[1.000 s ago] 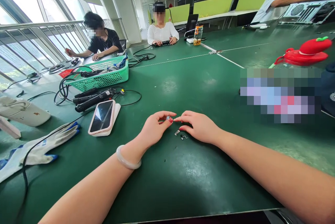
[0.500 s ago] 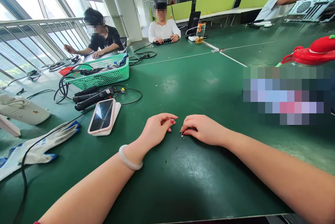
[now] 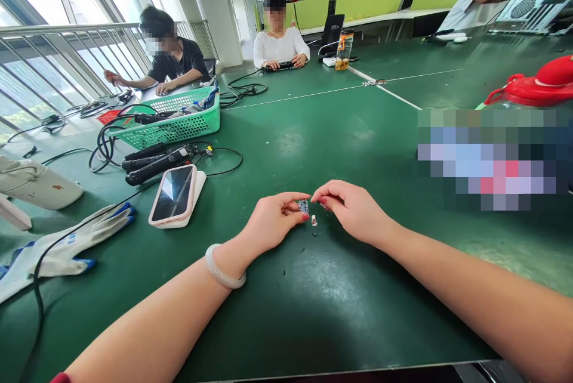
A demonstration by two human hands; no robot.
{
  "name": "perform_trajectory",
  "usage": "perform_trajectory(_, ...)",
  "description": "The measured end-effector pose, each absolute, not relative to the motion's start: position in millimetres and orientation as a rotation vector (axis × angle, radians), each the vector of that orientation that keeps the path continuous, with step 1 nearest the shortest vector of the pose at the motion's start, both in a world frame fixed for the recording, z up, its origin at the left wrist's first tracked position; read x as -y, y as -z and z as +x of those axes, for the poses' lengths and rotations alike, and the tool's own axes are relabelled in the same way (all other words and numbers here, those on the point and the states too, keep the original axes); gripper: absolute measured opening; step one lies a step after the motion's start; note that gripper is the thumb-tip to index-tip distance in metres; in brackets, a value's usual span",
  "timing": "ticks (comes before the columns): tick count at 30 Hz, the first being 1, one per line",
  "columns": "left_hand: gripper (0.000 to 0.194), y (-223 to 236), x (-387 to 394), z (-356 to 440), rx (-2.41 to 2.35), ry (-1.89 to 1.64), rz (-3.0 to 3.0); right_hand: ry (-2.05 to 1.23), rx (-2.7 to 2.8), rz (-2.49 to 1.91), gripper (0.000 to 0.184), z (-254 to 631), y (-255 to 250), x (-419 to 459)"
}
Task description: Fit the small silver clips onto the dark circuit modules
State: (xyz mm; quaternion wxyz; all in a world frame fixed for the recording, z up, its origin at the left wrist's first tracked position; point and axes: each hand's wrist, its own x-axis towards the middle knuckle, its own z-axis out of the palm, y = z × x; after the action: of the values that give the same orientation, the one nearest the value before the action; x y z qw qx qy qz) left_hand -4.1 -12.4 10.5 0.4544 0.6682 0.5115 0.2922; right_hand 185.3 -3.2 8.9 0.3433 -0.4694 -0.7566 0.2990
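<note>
Pale bangle (image 3: 219,276), seemingly red cuff (image 3: 61,378)

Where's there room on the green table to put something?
The middle of the table, past the left hand and right hand, between basket and red lid. Left side's crowded: basket, phone, glove, black handles. Little parts lie by the hands.

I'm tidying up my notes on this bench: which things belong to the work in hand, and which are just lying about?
Seemingly in the work:
small blue part, in the left hand
silvery piece, near the right hand
tiny black piece

Apparently just lying about:
phone
glove
green basket
</note>
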Motion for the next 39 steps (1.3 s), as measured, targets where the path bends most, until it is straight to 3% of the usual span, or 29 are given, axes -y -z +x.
perform_trajectory(22, 0.037, -13.9, 15.6, -3.0, -1.237, -0.767, 1.734, -1.284, 1.621, -1.076, 0.020, 180.5, -8.1, 2.1)
perform_trajectory(34, 0.035, -17.0, 18.2, -1.6, -1.342, -0.746, 2.032, -1.523, 1.308, -1.124, 0.043, 179.5, -1.4, 1.8)
perform_trajectory(39, 0.035, -19.6, 20.4, -0.4, -1.351, -0.699, 2.130, -1.495, 1.312, -1.122, 0.044, 177.0, -1.5, 2.5)
